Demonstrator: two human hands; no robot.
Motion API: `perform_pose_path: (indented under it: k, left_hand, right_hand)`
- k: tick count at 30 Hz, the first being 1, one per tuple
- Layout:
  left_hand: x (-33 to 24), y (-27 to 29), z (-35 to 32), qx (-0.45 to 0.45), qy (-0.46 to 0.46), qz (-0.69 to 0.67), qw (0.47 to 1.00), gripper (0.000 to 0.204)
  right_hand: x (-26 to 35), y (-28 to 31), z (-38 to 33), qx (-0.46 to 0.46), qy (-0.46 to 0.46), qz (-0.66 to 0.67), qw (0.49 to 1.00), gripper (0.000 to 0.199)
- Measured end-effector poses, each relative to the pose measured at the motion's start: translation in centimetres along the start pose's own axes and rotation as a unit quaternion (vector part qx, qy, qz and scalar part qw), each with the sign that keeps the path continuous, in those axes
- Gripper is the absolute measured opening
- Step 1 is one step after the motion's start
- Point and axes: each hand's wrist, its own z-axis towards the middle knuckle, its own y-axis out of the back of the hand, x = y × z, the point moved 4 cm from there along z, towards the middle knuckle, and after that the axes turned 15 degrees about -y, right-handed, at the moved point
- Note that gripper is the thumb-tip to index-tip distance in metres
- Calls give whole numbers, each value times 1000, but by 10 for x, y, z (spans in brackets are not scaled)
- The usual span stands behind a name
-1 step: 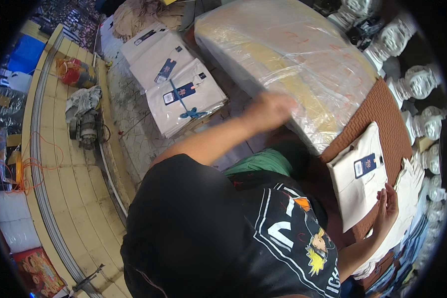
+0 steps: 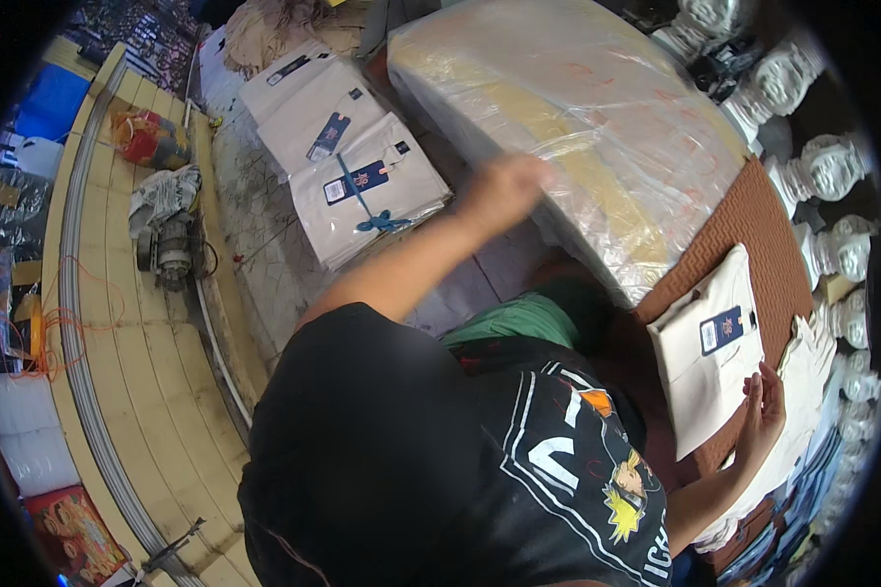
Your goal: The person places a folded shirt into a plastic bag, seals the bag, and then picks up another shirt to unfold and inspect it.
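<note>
Shifting leftward since the earlier frame, the left hand (image 2: pixel 505 190) is blurring near the plastic-wrapped bale (image 2: pixel 607 103) in the head view; its opening and any hold cannot be told. The right hand (image 2: pixel 768 409) is curling its fingers loosely at the edge of the folded cream shirt (image 2: pixel 690 382), whether pinching is unclear. That shirt is lying on the brown mat (image 2: pixel 726 207); light fingertips would probably be keeping its folds square.

Small light print and a white panel stand on the navy tag (image 2: pixel 722 331) of the folded cream shirt (image 2: pixel 687 382) at right, and on similar navy tags (image 2: pixel 370 177) upon the far-left shirt stacks (image 2: pixel 315 223). White lettering edges the person's black T-shirt (image 2: pixel 460 450); red marks streak the plastic-wrapped bundle (image 2: pixel 568 108).
</note>
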Motion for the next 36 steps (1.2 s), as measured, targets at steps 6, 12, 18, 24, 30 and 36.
perform_pose_path:
  k: [6,12,18,24,30,36]
  left_hand:
    - [178,203,-73,-310,183,403,842,28]
    - [302,326,-216,-293,580,259,714,77]
    - [316,344,-235,-331,479,246,775,48]
    - [178,335,-39,-357,165,408,824,30]
    - [-111,68,143,50,-14,-493,868,32]
    - [-334,-40,163,345,-29,-809,475,30]
  right_hand:
    - [29,-23,8,1,-3,-68,998,26]
    - [46,-46,8,-23,13,-112,993,24]
    - [75,-66,14,-29,38,-190,981,23]
    - [90,-71,-2,-14,40,-183,982,27]
    - [126,-136,15,150,106,191,964,54]
    - [35,-102,49,234,-46,619,748,101]
